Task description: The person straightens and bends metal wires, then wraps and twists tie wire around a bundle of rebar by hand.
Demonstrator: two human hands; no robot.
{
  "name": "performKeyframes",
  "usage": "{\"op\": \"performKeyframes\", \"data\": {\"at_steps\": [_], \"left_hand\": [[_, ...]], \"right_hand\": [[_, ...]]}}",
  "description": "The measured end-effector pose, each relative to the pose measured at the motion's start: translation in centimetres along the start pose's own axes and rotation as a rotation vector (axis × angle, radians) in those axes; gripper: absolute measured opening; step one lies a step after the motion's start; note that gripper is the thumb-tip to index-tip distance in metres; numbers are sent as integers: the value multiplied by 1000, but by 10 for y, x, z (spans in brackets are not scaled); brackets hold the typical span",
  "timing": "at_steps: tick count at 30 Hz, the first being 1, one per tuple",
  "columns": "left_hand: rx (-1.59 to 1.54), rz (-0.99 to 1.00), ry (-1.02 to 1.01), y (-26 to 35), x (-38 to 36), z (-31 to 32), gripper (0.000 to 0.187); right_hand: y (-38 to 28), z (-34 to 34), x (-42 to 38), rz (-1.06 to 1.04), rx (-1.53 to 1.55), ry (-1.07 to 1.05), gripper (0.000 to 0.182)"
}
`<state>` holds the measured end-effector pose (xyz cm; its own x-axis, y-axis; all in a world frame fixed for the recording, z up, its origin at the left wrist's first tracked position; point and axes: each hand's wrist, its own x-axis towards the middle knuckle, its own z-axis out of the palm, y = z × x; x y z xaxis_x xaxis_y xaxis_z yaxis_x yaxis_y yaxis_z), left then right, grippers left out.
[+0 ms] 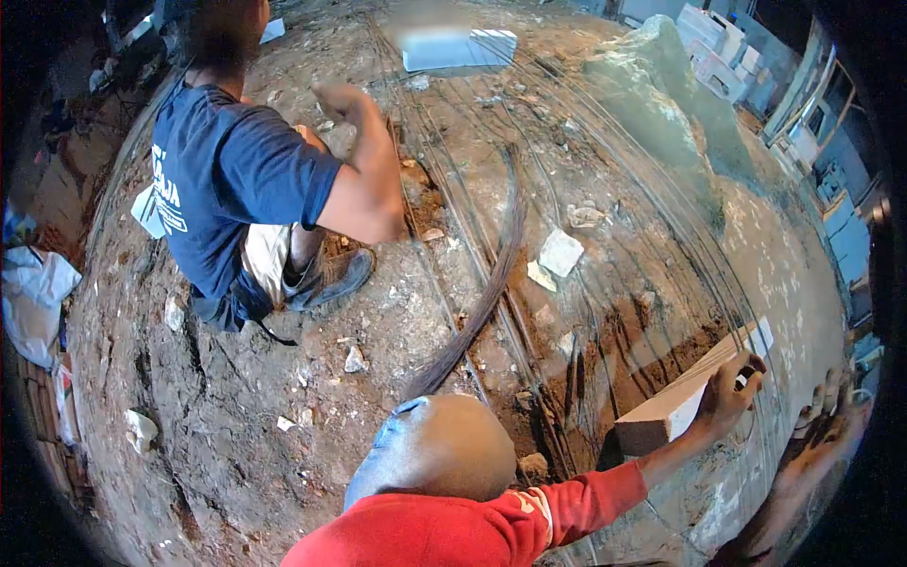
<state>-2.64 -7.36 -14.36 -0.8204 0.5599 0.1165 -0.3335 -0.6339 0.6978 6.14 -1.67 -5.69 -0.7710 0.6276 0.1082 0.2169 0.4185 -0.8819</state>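
Observation:
At the lower right edge, my right hand (824,437) is raised with its fingers apart, and I see nothing held in it. It is near several thin taut wires (704,236) and beside a co-worker's hand. My left hand is out of view. The co-worker in a red shirt (425,534) stretches an arm to a long block (666,406), brown on one face and white on another. That person's hand (732,392) is at the block's far end, with thumb and fingertips close together.
Another person in a dark blue shirt (241,170) crouches at the left. A bundle of thin dark rods (491,283) lies on uneven ground by pale stones (560,252). A white block (460,52) lies at the back, and a large rock (652,94) stands at the upper right.

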Motion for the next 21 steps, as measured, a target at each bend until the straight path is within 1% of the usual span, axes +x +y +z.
{"op": "performKeyframes", "data": {"at_steps": [1, 2, 3, 4, 5, 6, 7, 8, 9, 10, 12, 13, 14, 15, 16, 18, 19, 20, 21], "left_hand": [[63, 57, -68, -12, 2, -1, 25], [66, 59, -67, -24, 0, 3, 25], [172, 48, -94, -27, -4, 3, 30], [186, -53, -155, -26, -6, 2, 36], [206, -154, -217, -24, -9, 1, 44], [210, -155, -216, -30, -9, 1, 44], [287, -35, -214, -36, -10, 2, 45], [360, 83, -214, -43, -11, 2, 47], [391, 118, -175, -43, -12, 1, 46], [396, 90, -179, -44, -11, -2, 41], [420, 119, -83, -51, -11, -7, 29], [383, 44, -96, -39, -13, -10, 27], [352, -23, -99, -27, -13, -14, 25], [458, 89, -27, -40, -14, -17, 24], [471, 99, -8, -50, -13, -20, 24], [614, -55, -110, -72, -9, -32, 27], [602, -92, -160, -80, -14, -34, 27], [561, -116, -185, -79, -19, -37, 28], [506, -117, -198, -79, -24, -37, 28]], "right_hand": [[15, -11, 3, 17, 221, 173, 40], [28, -26, 5, 27, 459, 337, 40], [41, -32, 11, 21, 700, 487, 41], [53, -31, 14, 33, 845, 562, 41], [68, -27, 20, 60, 803, 535, 42], [77, -28, 29, 109, 895, 503, 40], [88, -30, 38, 162, 986, 475, 38], [85, -24, 38, 164, 986, 481, 38], [78, -13, 37, 139, 920, 433, 35], [73, -6, 36, 113, 852, 390, 33], [84, 0, 35, 98, 842, 279, 28], [79, 9, 32, 131, 760, 284, 22], [54, 28, 24, 175, 672, 361, 16], [56, 26, 21, 69, 414, 260, 15], [59, 29, 20, -43, 163, 141, 13], [56, 40, 13, -164, -174, 100, 13], [54, 44, 9, -165, -219, 50, 18], [56, 50, 8, -72, -210, 103, 22], [63, 50, 11, -161, -336, 27, 31]]}}
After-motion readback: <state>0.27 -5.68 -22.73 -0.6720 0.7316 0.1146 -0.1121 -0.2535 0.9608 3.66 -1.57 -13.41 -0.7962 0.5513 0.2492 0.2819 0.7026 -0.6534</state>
